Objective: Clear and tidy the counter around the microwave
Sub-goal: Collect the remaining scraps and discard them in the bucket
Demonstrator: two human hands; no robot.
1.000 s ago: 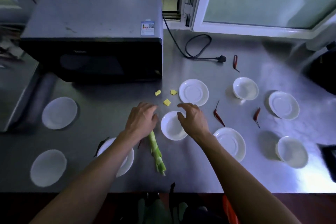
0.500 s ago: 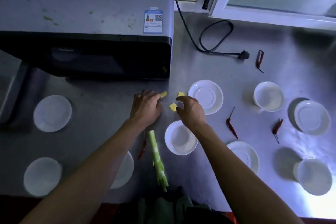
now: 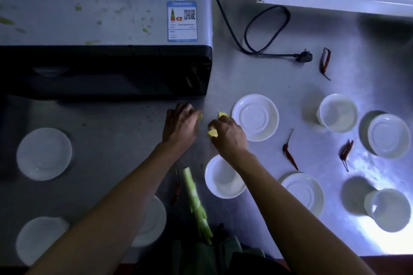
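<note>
Both hands gather yellow scraps off the table [image 3: 257, 78]: left hand [image 3: 180, 125] pinches one [image 3: 199, 116], right hand [image 3: 228, 135] another [image 3: 212, 133]; next, the small bowl [image 3: 223, 177].

Microwave [image 3: 105, 18], top panel, front right corner: blue-bordered label [image 3: 182, 21] bearing a QR code, a coloured tapering energy-rating graphic and an orange badge, digit possibly "3". Printed lines beneath too small to read. No other legible text.
</note>
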